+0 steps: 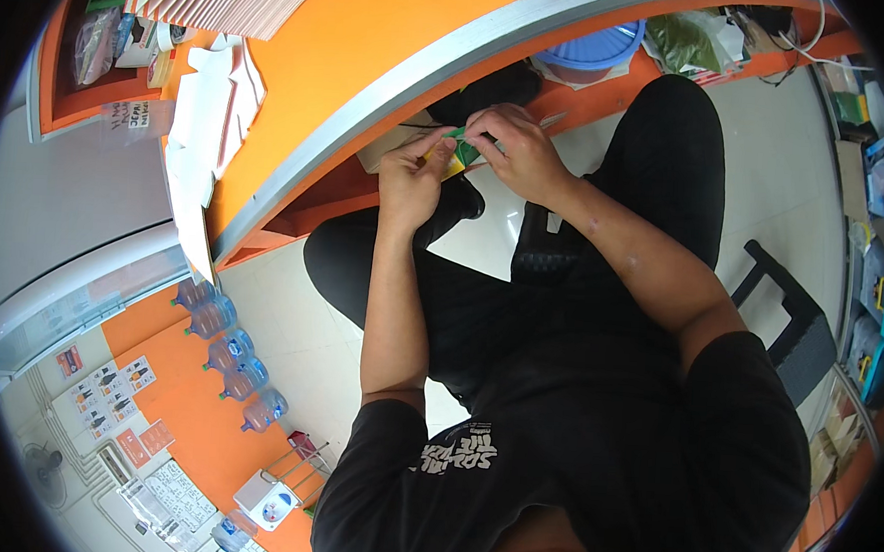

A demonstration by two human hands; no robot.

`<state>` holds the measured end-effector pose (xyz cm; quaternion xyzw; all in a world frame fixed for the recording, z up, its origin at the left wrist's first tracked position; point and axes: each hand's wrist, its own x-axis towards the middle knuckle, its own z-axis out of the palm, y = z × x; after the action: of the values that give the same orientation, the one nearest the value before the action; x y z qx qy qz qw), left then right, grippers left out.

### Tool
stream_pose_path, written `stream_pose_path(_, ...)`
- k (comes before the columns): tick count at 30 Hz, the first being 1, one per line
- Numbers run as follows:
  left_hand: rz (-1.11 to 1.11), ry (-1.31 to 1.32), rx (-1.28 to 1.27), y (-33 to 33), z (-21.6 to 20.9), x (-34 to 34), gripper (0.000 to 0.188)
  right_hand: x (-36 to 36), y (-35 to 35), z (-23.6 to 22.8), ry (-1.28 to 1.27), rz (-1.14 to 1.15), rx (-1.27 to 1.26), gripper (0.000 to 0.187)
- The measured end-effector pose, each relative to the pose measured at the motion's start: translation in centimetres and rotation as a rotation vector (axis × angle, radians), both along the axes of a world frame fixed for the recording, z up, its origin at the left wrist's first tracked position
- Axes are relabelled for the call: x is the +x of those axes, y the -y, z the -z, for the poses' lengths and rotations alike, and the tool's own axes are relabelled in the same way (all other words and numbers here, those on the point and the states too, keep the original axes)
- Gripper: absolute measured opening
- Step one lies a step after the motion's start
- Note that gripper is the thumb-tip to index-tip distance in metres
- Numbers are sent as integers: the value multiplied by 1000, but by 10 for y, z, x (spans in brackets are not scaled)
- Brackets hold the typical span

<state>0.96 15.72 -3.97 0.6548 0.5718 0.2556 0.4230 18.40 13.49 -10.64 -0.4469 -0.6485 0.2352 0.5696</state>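
Observation:
A small green and yellow packet [465,154] is held between my two hands, just below the orange desk's edge and above my lap. My left hand [410,186] pinches its left side with thumb and fingers. From the right, the bent fingers of my right hand [521,155] close on the packet's upper edge. Fingers cover much of it, so its full shape and any contents are hidden.
The orange desk [365,32] curves ahead with a metal edge. On it lie a stack of folded papers [222,0] and loose white paper [197,143] hanging over the side. A blue round container [596,46] sits on the orange shelf beneath. Several water bottles [242,375] line the left; a black stool [794,339] stands right.

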Motion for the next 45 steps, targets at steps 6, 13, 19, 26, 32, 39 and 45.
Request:
stream_pose_path(6, 27, 16, -8, 2, -7, 0, 22, 6, 1, -2, 59, -46, -74, 11)
stream_pose_path(13, 106, -39, -57, 8, -17, 14, 24, 4, -1, 2, -78, -138, -180, 16)
stream_pose_path(19, 172, -62, -219, -1, -13, 2, 25, 38, -18, 5, -346, -613, -705, 19)
stream_pose_path(26, 110, 204, -473, -15, -19, -32, 29, 36, -32, 24, -462, -30, -431, 32)
stream_pose_path(32, -176, 680, -459, -8, 0, -6, 26, 7, 6, -12, 66, -41, -98, 35)
stream_pose_path(39, -224, 577, -179, -10, 1, 2, 22, 9, 1, -16, -341, -132, -324, 21)
stream_pose_path(45, -186, 186, 227, 3, 7, 18, 20, 6, -8, -7, -475, 9, -214, 27)
